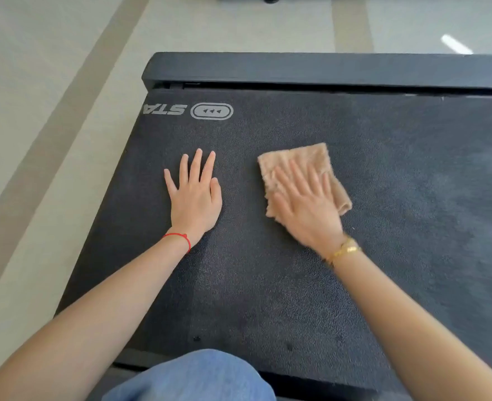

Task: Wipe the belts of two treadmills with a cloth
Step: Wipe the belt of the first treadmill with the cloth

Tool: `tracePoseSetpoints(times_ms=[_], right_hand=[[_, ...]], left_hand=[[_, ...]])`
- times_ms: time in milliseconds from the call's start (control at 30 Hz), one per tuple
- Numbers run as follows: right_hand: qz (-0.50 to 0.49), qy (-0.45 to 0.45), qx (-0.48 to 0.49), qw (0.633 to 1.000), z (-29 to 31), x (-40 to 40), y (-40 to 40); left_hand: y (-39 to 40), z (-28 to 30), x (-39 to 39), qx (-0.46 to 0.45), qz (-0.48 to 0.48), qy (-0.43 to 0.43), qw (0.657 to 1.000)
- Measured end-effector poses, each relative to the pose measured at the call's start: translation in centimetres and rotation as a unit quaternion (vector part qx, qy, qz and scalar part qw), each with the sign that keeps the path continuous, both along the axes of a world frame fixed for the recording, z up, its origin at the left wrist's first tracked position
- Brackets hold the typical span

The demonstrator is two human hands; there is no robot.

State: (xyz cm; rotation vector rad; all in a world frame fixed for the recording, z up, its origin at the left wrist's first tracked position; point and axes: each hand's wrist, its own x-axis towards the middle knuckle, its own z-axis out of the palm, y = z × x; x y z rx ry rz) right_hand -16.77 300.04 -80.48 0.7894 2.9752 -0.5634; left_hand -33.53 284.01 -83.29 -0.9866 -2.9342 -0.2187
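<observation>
Treadmill belt [268, 285], dark and pebbled in texture, fills most of the view and serves as the reference for everything else. Both hands lie on it, side by side and apart. The left hand [194, 198] rests flat on the belt with its fingers straight and slightly spread, holding nothing; a thin red string bracelet [181, 238] circles its wrist. To the right of it on the belt lies the cloth [296, 160], a folded, fuzzy, peach-coloured piece. The right hand [305, 204] presses down on the cloth with its fingers extended and fanned over the fabric, palm covering the near part of it; the hand and the cloth are a little blurred. A gold bracelet [344, 250] sits on the right wrist.

At the far left corner of the belt a grey printed logo [211, 111] shows, an oval with small arrows beside letters that read upside down from here and are cut off by the belt's left edge. Beyond the far end of the belt runs the treadmill's dark end cover [296, 68], a smooth bar across the width. The belt's right part looks greyer and hazier than the rest. Past the belt's left edge and beyond the end cover lies pale tiled floor [50, 96] with darker bands. At the near edge of the belt, a knee in blue denim [192, 377] shows at the bottom of the view.
</observation>
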Motion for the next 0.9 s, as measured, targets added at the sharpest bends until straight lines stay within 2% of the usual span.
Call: tracePoseSetpoints(times_ms=[100, 167, 333, 400, 700, 900], right_hand=[[0.047, -0.005, 0.023, 0.999, -0.4, 2.3, -4.4], [0.044, -0.011, 0.038, 0.998, -0.4, 3.3, -3.9], [-0.109, -0.036, 0.035, 0.993, -0.2, 6.3, 0.1], [-0.130, -0.035, 0.025, 0.991, 0.0, 6.6, -1.3], [0.032, -0.023, -0.001, 0.999, 0.7, 7.9, -16.5], [0.062, 0.005, -0.003, 0.998, 0.2, 9.4, -18.6]], left_hand=[[-0.1, 0.2, 0.0, 0.012, -0.008, -0.004, 1.000], [-0.2, 0.3, -0.1, 0.018, -0.010, -0.011, 1.000], [-0.5, 0.5, -0.3, 0.019, -0.031, -0.033, 0.999], [-1.0, 0.6, -0.2, 0.013, -0.050, -0.033, 0.998], [-3.1, 0.4, 0.6, 0.029, -0.099, -0.021, 0.994], [-3.3, 0.0, 0.5, 0.040, -0.103, -0.015, 0.994]])
